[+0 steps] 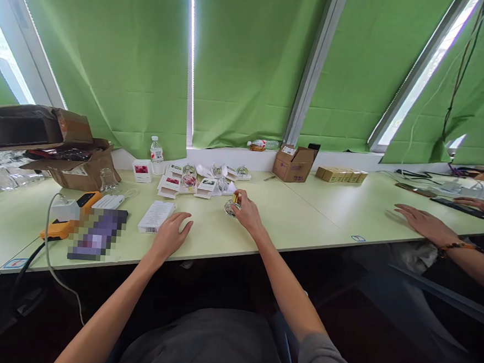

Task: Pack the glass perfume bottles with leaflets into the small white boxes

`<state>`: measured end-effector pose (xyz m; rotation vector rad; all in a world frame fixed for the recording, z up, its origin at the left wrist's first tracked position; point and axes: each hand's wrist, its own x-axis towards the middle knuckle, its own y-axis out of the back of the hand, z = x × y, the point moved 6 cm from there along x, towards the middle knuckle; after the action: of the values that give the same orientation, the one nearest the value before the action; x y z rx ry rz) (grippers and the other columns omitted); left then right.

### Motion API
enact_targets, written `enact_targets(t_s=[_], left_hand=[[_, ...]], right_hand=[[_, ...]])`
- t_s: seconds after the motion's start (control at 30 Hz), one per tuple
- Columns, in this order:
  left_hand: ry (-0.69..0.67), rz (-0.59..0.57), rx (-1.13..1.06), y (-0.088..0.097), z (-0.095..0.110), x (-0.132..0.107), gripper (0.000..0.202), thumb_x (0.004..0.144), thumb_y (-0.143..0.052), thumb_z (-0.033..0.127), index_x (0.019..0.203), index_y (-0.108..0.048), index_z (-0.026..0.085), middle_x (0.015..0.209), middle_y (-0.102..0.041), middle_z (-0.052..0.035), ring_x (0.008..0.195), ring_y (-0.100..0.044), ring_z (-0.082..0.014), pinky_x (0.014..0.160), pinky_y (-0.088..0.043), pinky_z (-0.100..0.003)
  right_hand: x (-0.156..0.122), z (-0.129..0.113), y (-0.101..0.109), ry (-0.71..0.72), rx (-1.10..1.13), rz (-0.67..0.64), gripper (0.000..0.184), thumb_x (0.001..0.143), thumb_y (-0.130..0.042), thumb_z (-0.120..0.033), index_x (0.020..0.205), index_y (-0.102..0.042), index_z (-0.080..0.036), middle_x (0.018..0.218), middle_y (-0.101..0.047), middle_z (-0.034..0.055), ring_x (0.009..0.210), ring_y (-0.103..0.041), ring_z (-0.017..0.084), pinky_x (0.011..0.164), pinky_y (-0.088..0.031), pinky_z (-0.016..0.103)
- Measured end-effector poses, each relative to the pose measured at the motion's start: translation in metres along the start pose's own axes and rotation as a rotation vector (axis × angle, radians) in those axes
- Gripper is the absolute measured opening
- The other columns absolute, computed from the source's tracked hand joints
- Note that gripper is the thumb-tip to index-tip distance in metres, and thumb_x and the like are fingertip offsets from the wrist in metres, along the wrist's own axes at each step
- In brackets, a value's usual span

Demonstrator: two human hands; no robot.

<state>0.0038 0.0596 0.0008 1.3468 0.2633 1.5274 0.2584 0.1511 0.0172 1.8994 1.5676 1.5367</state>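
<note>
1. Right of the white box (155,217), the right hand's (246,210) fingers (241,193) pinch a gold piece (236,199) at a round glass piece (229,207); light, level pressure should serve.
2. The left hand (169,235) lies relaxed, unclenched, beside the box (contact unclear).
3. Tabletop (207,231) right of the box offers room; opened packs (170,183) crowd behind.

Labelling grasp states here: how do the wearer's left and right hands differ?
The right hand pinches a small gold-coloured piece; the left hand is open, holding nothing visible. The left hand is beside the white box; the right hand is at a round, shiny item. Both are bare, over the table.
</note>
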Motion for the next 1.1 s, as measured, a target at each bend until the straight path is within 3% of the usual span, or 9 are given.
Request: enact_targets(t_s=[0.1,0.2,0.33,0.43,0.63,0.77,0.97,1.1], left_hand=[[0.036,0.127,0.113,0.012,-0.01,0.001,0.034,0.094,-0.044,0.039,0.117,-0.059,0.02,0.123,-0.062,-0.0095,0.119,-0.053,-0.0256,0.104,-0.039,-0.039],[0.145,0.167,0.316,0.02,-0.027,-0.001,0.045,0.091,-0.046,0.043,0.125,-0.055,0.014,0.131,-0.054,-0.0165,0.126,-0.045,-0.0317,0.107,-0.033,-0.045],[0.329,0.037,0.53,0.02,-0.052,-0.007,0.067,0.086,-0.05,0.052,0.133,-0.045,0.005,0.136,-0.044,-0.0282,0.129,-0.039,-0.0404,0.106,-0.027,-0.054],[0.406,-0.023,0.598,0.022,-0.063,-0.011,0.075,0.084,-0.049,0.056,0.136,-0.041,0.003,0.138,-0.04,-0.032,0.13,-0.036,-0.0431,0.105,-0.023,-0.057],[0.497,-0.129,0.543,0.034,-0.069,-0.011,0.072,0.084,-0.042,0.061,0.132,-0.043,0.007,0.119,-0.057,-0.0263,0.117,-0.05,-0.042,0.098,-0.03,-0.057],[0.505,-0.181,0.445,0.038,-0.066,-0.009,0.068,0.083,-0.045,0.057,0.133,-0.042,0.011,0.115,-0.06,-0.0231,0.109,-0.056,-0.0389,0.091,-0.04,-0.049],[0.405,-0.141,0.265,0.032,-0.046,-0.002,0.069,0.078,-0.057,0.045,0.138,-0.037,0.017,0.122,-0.056,-0.0187,0.113,-0.054,-0.0349,0.089,-0.043,-0.041],[0.354,-0.077,0.165,0.028,-0.033,0.002,0.072,0.076,-0.061,0.042,0.14,-0.034,0.02,0.124,-0.054,-0.016,0.113,-0.054,-0.0335,0.087,-0.045,-0.041]], right_hand=[[-0.001,-0.002,0.002,-0.007,0.014,-0.002,0.054,0.083,-0.053,-0.024,0.133,-0.034,-0.023,0.105,-0.066,0.0076,0.091,-0.063,0.025,0.074,-0.044,0.032],[-0.002,-0.004,0.004,0.006,0.059,0.012,0.056,0.084,-0.053,-0.028,0.136,-0.034,-0.023,0.11,-0.065,0.0088,0.095,-0.063,0.026,0.078,-0.046,0.035],[-0.002,-0.007,0.007,0.024,0.1,0.057,0.053,0.085,-0.053,-0.03,0.135,-0.037,-0.022,0.121,-0.061,0.0117,0.102,-0.061,0.026,0.084,-0.047,0.038],[-0.002,-0.008,0.01,0.035,0.104,0.094,0.051,0.086,-0.052,-0.03,0.135,-0.038,-0.02,0.123,-0.059,0.013,0.105,-0.06,0.026,0.087,-0.048,0.039],[-0.002,-0.012,0.02,0.067,0.087,0.153,0.044,0.088,-0.052,-0.03,0.129,-0.046,-0.019,0.125,-0.058,0.0135,0.108,-0.059,0.027,0.09,-0.047,0.041],[-0.004,-0.023,0.028,0.096,0.11,0.175,0.038,0.089,-0.052,-0.028,0.125,-0.05,-0.019,0.123,-0.059,0.0123,0.11,-0.058,0.027,0.094,-0.045,0.042],[-0.01,-0.046,0.046,0.166,0.187,0.253,0.024,0.09,-0.05,-0.026,0.112,-0.059,-0.019,0.117,-0.062,0.0112,0.113,-0.056,0.025,0.098,-0.043,0.04],[-0.013,-0.058,0.047,0.178,0.206,0.222,0.021,0.093,-0.048,-0.029,0.104,-0.063,-0.019,0.107,-0.066,0.0095,0.098,-0.061,0.023,0.088,-0.047,0.036]])
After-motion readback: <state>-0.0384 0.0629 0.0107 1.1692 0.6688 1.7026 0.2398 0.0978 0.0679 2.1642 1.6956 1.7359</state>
